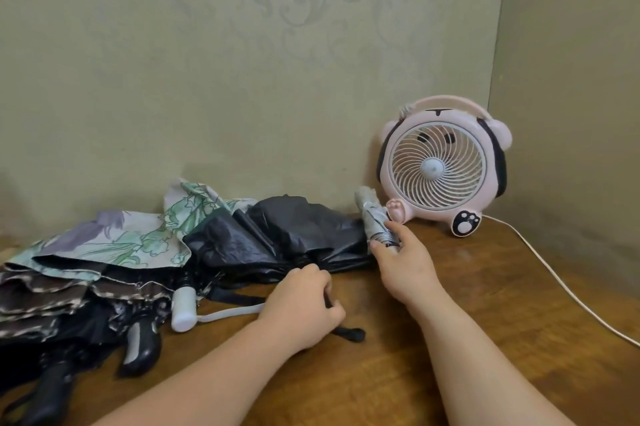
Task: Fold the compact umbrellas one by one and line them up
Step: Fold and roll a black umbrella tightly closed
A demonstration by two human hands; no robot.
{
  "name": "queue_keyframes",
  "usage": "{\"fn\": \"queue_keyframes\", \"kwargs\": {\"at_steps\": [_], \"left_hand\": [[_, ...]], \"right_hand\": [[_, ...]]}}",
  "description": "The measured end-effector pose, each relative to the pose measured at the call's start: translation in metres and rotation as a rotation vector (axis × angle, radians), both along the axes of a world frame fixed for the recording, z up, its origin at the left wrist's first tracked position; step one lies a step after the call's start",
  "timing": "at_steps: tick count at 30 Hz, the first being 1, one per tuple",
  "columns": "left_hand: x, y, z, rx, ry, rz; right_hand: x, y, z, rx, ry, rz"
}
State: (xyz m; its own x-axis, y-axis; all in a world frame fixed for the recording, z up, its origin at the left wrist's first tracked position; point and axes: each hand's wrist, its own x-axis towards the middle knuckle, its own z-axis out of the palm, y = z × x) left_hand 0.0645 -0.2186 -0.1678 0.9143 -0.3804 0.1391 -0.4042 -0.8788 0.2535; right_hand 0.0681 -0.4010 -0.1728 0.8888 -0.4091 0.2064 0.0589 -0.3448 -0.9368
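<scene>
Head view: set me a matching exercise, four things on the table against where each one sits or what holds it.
Things:
1. pink round desk fan
2. white cylindrical umbrella handle
3. floral green-and-purple umbrella canopy
4. silvery-grey rolled umbrella end

Places:
A. gripped by the right hand
B. back right corner, by the wall
C. on the wooden table, just left of the left hand, which grips a black strap
D. far left, draped over dark umbrellas

Pairs: 1-B, 2-C, 3-D, 4-A
</scene>
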Motion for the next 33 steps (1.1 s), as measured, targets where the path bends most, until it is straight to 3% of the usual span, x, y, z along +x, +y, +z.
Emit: {"fn": "queue_keyframes", "kwargs": {"at_steps": [5,8,11,13,16,18,20,24,26,27,30,33], "left_hand": [[-0.047,0.049,0.008,-0.070,-0.114,-0.031],[-0.073,0.068,0.007,-0.015,-0.149,-0.015],[-0.089,0.084,-0.002,-0.004,-0.155,0.008],[-0.096,0.092,-0.008,-0.107,-0.079,-0.016],[-0.096,0.103,-0.005,-0.551,0.055,0.038],[-0.088,0.118,-0.002,-0.860,0.014,0.135],[-0.080,0.137,0.003,-0.904,-0.132,0.201],[-0.070,0.164,-0.003,-0.768,-0.264,0.277],[-0.067,0.168,-0.005,-0.712,-0.264,0.298],[-0.065,0.169,-0.006,-0.699,-0.262,0.302],[-0.063,0.171,-0.008,-0.706,-0.251,0.316],[-0.062,0.171,-0.010,-0.712,-0.242,0.327]], "right_hand": [[0.004,0.012,-0.001,-0.511,0.348,-0.012],[-0.005,0.024,0.010,-0.679,0.377,-0.074],[-0.022,0.047,0.021,-0.612,0.138,-0.071],[-0.037,0.072,0.025,-0.465,0.109,0.087],[-0.061,0.115,0.023,-0.480,0.411,0.423],[-0.068,0.132,0.017,-0.614,0.447,0.451],[-0.072,0.144,0.015,-0.719,0.417,0.373],[-0.074,0.160,0.014,-0.844,0.484,0.313],[-0.068,0.156,0.010,-0.762,0.456,0.283],[-0.065,0.151,0.010,-0.620,0.436,0.272],[-0.064,0.135,0.019,0.029,0.446,0.267],[-0.068,0.123,0.021,0.107,0.433,0.301]]}}
